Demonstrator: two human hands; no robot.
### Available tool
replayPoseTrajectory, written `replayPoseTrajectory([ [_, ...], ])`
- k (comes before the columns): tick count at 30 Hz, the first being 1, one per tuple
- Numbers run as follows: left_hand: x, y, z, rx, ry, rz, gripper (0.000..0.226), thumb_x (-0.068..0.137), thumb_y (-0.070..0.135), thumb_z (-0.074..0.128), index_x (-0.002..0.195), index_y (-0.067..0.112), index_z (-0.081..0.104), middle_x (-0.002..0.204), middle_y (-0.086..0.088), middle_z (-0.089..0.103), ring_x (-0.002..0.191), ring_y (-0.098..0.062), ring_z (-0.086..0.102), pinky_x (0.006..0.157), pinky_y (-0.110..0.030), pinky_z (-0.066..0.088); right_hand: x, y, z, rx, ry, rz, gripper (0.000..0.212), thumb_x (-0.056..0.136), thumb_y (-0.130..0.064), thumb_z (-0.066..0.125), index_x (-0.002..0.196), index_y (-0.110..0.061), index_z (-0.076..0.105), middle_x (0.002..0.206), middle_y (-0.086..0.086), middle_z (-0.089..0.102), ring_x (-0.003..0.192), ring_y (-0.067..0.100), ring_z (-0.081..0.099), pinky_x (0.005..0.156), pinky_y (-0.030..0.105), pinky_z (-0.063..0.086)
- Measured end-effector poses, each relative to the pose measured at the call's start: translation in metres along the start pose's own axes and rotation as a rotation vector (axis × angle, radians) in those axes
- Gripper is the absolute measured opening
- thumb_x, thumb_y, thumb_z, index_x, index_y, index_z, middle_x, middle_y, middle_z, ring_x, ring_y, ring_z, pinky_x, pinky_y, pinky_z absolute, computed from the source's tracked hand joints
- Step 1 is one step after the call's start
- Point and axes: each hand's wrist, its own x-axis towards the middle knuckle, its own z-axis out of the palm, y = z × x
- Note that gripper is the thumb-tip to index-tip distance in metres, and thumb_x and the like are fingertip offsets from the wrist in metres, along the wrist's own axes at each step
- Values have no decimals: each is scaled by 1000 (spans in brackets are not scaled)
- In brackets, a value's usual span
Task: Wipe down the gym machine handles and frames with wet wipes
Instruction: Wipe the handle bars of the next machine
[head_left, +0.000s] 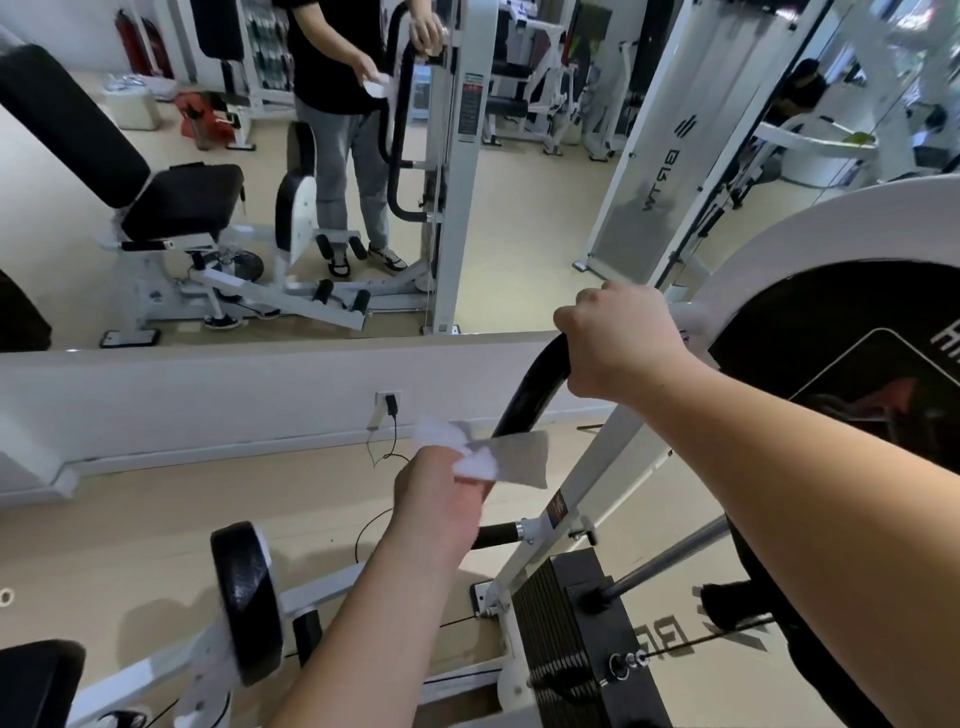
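My right hand (621, 345) grips the top of a curved black handle (532, 387) on a white gym machine. Just below, my left hand (441, 491) pinches a white wet wipe (496, 457) that hangs beside the lower stretch of the same handle, touching or nearly touching it. The machine's white frame bar (597, 467) slants down to a black weight stack (566, 623).
A wall mirror ahead reflects a person holding a handle, plus a black-padded seat (171, 200) and other machines. Below it run a white ledge (234, 379) and a socket with a plugged cable (390, 405). A black roller pad (247, 597) stands lower left.
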Motion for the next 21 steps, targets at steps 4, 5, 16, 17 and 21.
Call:
replayPoseTrajectory([
  [4, 9, -11, -50, 269, 179, 77, 32, 81, 16, 59, 112, 15, 65, 107, -17, 70, 96, -35, 69, 80, -38, 57, -19, -32, 1, -202, 58, -71, 41, 83, -33, 66, 120, -20, 56, 115, 7, 52, 106, 31, 48, 86, 43, 41],
  [5, 12, -13, -58, 325, 201, 83, 29, 87, 17, 60, 116, 17, 64, 104, -12, 69, 89, -30, 66, 71, -30, 52, -26, -48, 5, -263, 60, -166, 44, 84, -33, 66, 124, -18, 56, 119, 8, 52, 111, 33, 47, 96, 50, 40],
  [16, 84, -37, -50, 744, -134, 431, 19, 101, 18, 43, 109, 17, 60, 93, -5, 62, 86, -26, 58, 77, -35, 47, 15, -127, 57, -686, -371, -361, 9, 94, -13, 55, 93, -14, 64, 82, 10, 61, 87, 32, 62, 84, 45, 44],
  [17, 89, -45, -43, 771, -231, 465, 28, 99, 19, 42, 120, 21, 60, 106, -7, 67, 98, -28, 62, 90, -41, 51, 18, -128, 61, -653, -378, -388, 12, 91, -6, 52, 83, -13, 58, 72, 10, 54, 78, 29, 60, 77, 41, 43],
  [21, 103, -90, -26, 911, -432, 620, 66, 85, 9, 44, 134, 51, 31, 127, 22, 52, 114, -2, 54, 104, -27, 47, 19, -122, 66, -605, -332, -462, 19, 70, 7, 31, 71, -7, 44, 72, 6, 50, 75, 26, 57, 72, 38, 40],
])
